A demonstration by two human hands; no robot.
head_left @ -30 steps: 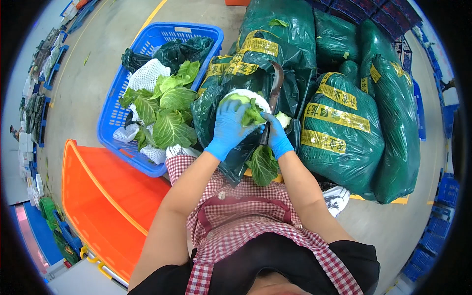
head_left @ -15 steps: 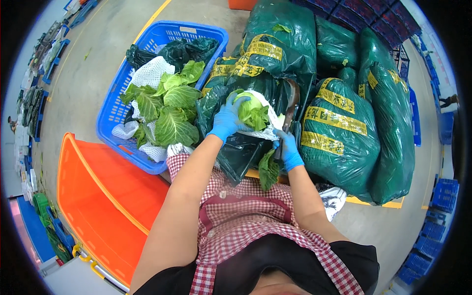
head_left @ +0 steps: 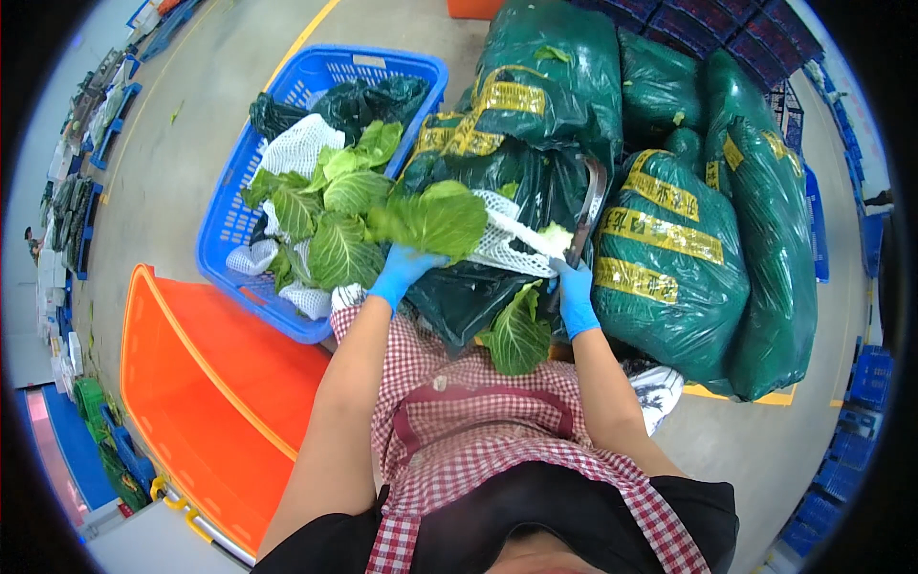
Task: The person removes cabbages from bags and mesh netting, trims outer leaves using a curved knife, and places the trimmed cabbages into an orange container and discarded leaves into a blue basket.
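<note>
My left hand [head_left: 406, 275], in a blue glove, is closed on cabbage leaves [head_left: 440, 220]; its fingertips are hidden under them, and their left part is blurred. A white foam net [head_left: 507, 234] stretches from the leaves across to my right hand [head_left: 576, 298], also gloved in blue. That hand grips a knife [head_left: 585, 215] with a dark curved blade pointing away from me, and its fingers also touch the net's edge. A pale cabbage piece [head_left: 555, 235] shows beside the blade. Below the net, a loose cabbage leaf [head_left: 518, 335] lies against my apron.
At left, a blue basket [head_left: 215, 206] holds leaves, white nets and dark plastic. Nearer stands an orange bin [head_left: 206, 373]. Full green bags [head_left: 669, 277] with yellow tape are piled ahead and to the right. Dark crates [head_left: 698, 29] stand at the back.
My left hand has moved left and slightly down, with leaves in it. The round cabbage head no longer shows in it, and the net is stretched out. The right hand has shifted slightly right.
</note>
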